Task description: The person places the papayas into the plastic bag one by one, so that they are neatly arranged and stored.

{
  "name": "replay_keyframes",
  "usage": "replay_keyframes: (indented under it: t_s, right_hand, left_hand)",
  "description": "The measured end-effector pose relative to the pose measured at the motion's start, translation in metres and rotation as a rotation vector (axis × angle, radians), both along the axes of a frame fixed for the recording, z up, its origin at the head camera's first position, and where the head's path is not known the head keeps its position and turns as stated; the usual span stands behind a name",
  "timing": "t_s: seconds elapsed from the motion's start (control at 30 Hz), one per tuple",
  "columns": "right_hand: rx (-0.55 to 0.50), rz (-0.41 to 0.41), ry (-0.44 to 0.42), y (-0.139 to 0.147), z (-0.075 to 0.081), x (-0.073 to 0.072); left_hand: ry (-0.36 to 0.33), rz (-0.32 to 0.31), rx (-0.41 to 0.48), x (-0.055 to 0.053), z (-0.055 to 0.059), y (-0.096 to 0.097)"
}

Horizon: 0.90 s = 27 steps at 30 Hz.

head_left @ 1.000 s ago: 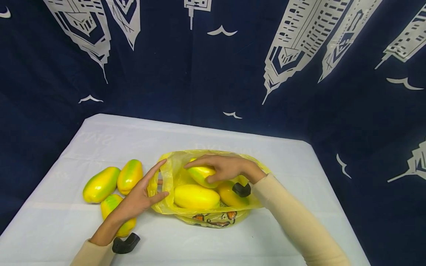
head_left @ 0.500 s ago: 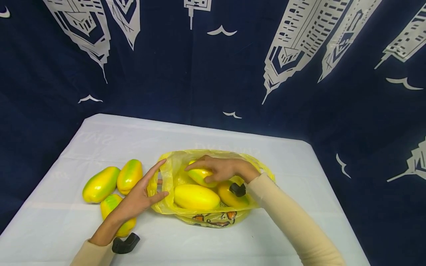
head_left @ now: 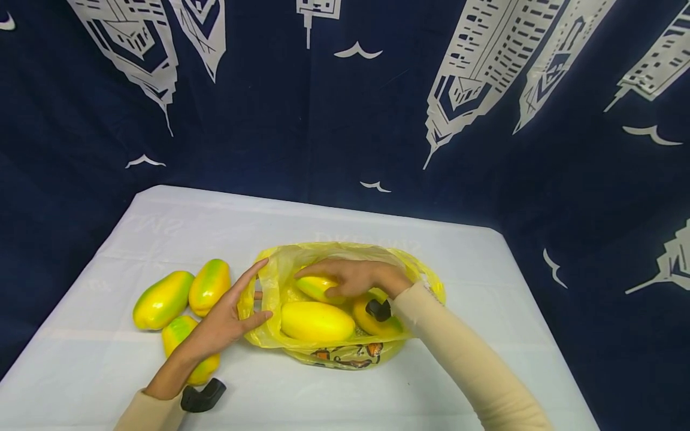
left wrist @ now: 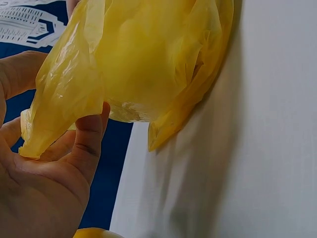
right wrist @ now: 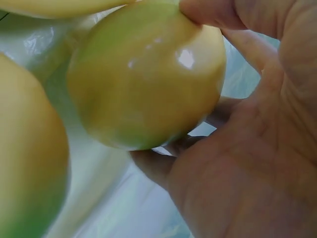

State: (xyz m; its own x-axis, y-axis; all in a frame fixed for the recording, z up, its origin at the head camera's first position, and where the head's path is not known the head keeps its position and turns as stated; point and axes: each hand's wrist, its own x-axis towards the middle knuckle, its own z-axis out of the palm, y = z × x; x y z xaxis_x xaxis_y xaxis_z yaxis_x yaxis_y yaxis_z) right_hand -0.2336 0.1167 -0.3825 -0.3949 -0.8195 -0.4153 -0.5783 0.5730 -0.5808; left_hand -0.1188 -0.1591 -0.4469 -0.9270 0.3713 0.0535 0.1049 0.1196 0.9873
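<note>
A yellow plastic bag [head_left: 299, 354] stands with its mouth spread wide. At its left rim my left hand [head_left: 223, 323] holds the bag's handle loop, and in the left wrist view the fingers curl round the thin yellow plastic [left wrist: 69, 74]. Inside the bag, my right hand [head_left: 350, 276] grips a yellow-green papaya [head_left: 317, 288]; the right wrist view has thumb and fingers about this papaya [right wrist: 148, 79]. Two more papayas lie in the bag: a yellow one [head_left: 318, 321] in front and another [head_left: 372, 323] partly behind the black wrist camera.
Left of the bag, three papayas lie on the white table: a large one [head_left: 163, 299], one beside it [head_left: 210, 286], and one [head_left: 202, 368] partly under my left forearm. A dark blue printed curtain [head_left: 302, 120] hangs behind the table [head_left: 458, 257].
My right hand has lowered a little deeper into the bag and slightly left, with the papaya in its grip. The left hand has stayed at the bag's rim.
</note>
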Motion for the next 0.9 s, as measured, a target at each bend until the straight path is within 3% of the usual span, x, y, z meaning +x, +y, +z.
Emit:
replay_keyframes:
  t_s: [0.9]
  right_hand:
    - [0.051, -0.006, 0.045, -0.011, -0.012, 0.002]
  left_hand:
    - [0.034, 0.011, -0.042, 0.0, 0.0, -0.001]
